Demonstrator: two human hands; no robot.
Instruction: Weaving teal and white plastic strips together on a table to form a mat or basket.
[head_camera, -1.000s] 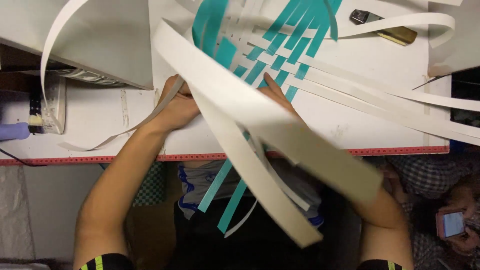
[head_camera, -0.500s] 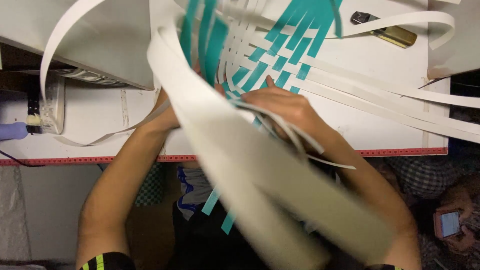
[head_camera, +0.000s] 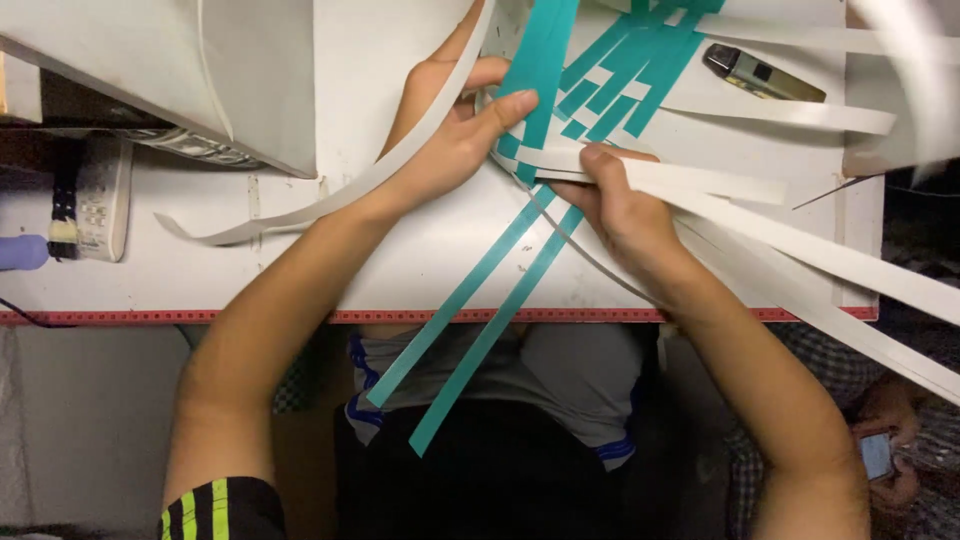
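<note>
White laminate covers the worktable (head_camera: 300, 270), whose near edge carries a red ruled strip (head_camera: 150, 317). On it lies a partly woven mat of teal and white strips (head_camera: 610, 80), the teal bands crossing over and under the white ones at the table's far middle. Long white strips (head_camera: 800, 250) fan out from the weave toward the right and run past the table edge, while two loose teal strips (head_camera: 480, 320) trail from the weave down over the near edge toward the person's lap. One curved white strip (head_camera: 330, 195) arcs left across the left wrist and ends on the tabletop. A slanted white machine housing (head_camera: 150, 70) fills the upper left corner, with a white power strip (head_camera: 95, 200) beneath it. The left hand (head_camera: 450, 130) presses on the weave's near left edge, thumb laid across a teal band, fingers curled around the strips there. The right hand (head_camera: 620, 200) pinches the end of a white strip just beside the weave's near edge, thumb on top. A utility knife (head_camera: 760, 75) with a dark and brass-coloured body lies at the far right of the weave, untouched.
</note>
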